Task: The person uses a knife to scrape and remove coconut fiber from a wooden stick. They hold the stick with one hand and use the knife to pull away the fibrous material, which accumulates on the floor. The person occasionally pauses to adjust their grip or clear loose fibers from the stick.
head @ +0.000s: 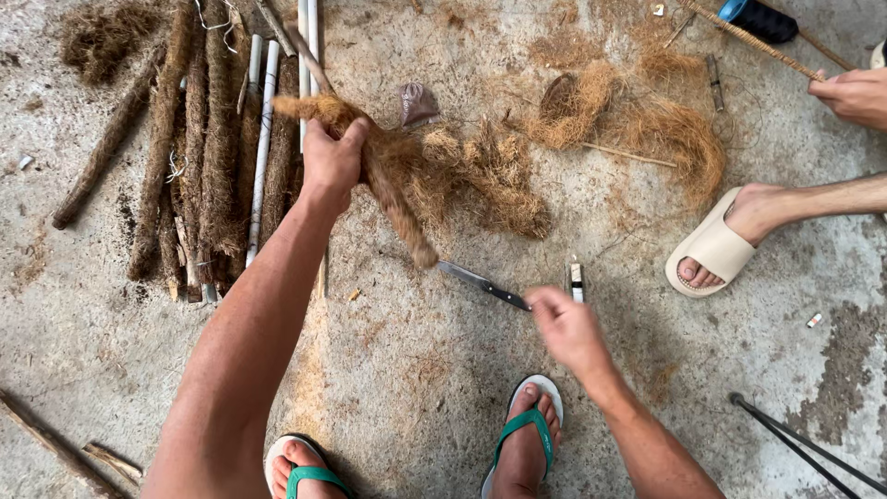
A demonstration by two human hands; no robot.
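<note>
Left arm stretches from the bottom edge toward upper centre, left hand [331, 159] clenched in a fist. Right forearm enters from lower right, right hand [565, 325] blurred at centre, fingers curled downward.

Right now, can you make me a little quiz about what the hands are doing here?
1. True or false: the left hand holds a fibre-wrapped stick.
2. Which is nearest the right hand? A) knife B) white pipes C) beige sandal
3. Fill in: the person's flip-flops have ____ straps.

Key: 1 true; 2 A; 3 green.
</note>
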